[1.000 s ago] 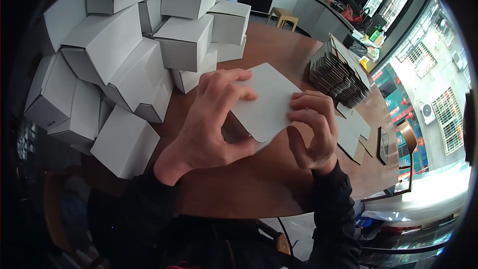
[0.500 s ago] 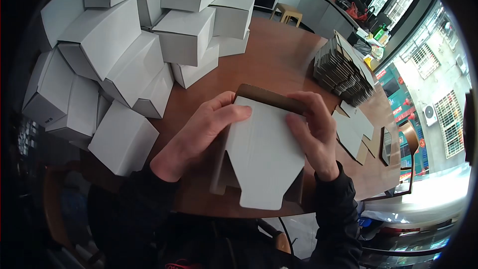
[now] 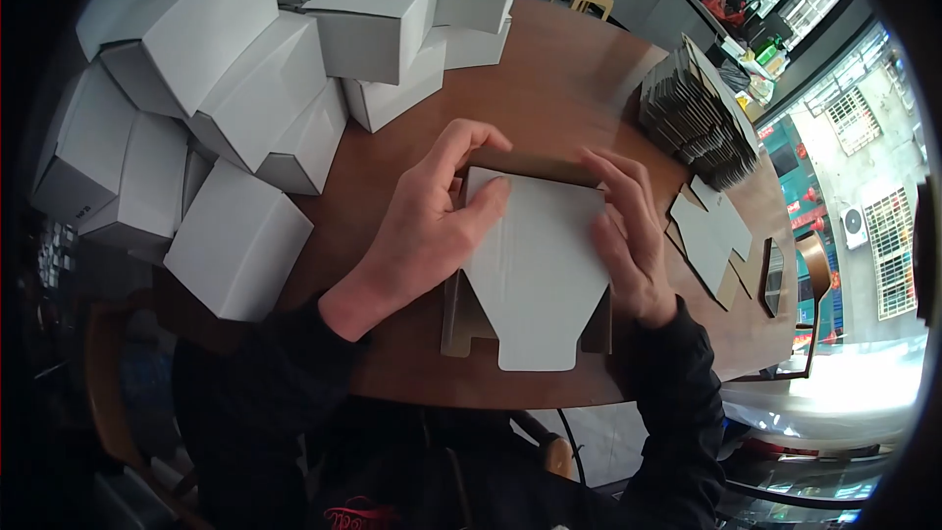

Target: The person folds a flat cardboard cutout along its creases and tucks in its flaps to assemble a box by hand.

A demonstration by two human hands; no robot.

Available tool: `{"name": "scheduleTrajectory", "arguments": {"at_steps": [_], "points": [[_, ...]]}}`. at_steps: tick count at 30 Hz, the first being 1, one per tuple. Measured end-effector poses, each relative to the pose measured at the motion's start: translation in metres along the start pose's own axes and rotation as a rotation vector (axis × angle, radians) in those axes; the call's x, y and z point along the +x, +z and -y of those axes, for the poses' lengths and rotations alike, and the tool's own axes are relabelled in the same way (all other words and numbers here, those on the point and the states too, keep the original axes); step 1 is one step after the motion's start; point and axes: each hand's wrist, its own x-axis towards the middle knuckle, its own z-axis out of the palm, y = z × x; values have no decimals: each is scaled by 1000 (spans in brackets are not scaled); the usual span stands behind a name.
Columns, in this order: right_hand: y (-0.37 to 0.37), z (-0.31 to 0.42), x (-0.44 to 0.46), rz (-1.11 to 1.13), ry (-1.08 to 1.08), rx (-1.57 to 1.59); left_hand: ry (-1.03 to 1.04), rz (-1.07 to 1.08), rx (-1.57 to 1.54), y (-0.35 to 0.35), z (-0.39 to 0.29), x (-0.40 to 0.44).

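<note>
A partly folded cardboard box (image 3: 535,265), white outside and brown inside, lies on the table before me with its tapered end flap toward my body. My left hand (image 3: 427,216) is at its far left corner, thumb on the white panel and index finger curved past the far edge. At the far right corner is my right hand (image 3: 633,240), thumb along the panel's side and fingers bent around the edge. Both hands hold the box loosely between them. The undersides of the lower fingers are hidden.
Several folded white boxes (image 3: 231,236) are piled on the left of the brown table (image 3: 559,69). A stack of flat cardboard blanks (image 3: 697,123) stands at the right. Nearer are loose blanks (image 3: 711,236) and a phone (image 3: 773,278). A chair (image 3: 814,265) stands by the right edge.
The box has come down flatter and squarer on the table, and its brown far flap shows less. My left index finger has lifted and curled. The view has shifted slightly.
</note>
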Motion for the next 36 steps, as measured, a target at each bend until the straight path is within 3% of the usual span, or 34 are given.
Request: {"name": "scheduleTrajectory", "arguments": {"at_steps": [3, 6, 8, 14, 18, 19, 23, 24, 28, 33, 36], "points": [[-16, -3, -18, 78, -180, -96, 193, -8, 48, 1, 4, 0], [-13, -4, -36, 98, -340, -116, 207, 8, 68, -1, 8, 3], [-2, 0, -41, 24, -564, -255, 236, 46, 97, -3, 9, 7], [5, -19, -39, 1, -663, -476, 201, -3, -12, 2, 8, 17], [14, 1, -13, -140, -414, -327, 100, -21, -39, -7, 12, 24], [14, 8, -7, -146, -415, -332, 105, -16, -38, -8, 13, 26], [12, 33, 16, -129, -2, -60, 51, -97, -145, -12, 24, 34], [11, 31, 21, -136, -6, -61, 57, -92, -141, -13, 27, 36], [8, 16, 38, -227, 411, 146, -102, -37, 116, -16, 40, 37], [12, 3, 31, -348, 314, 168, -115, -51, 430, -16, 45, 37], [15, 3, 28, -368, 317, 163, -75, -68, 166, -22, 43, 34]]}}
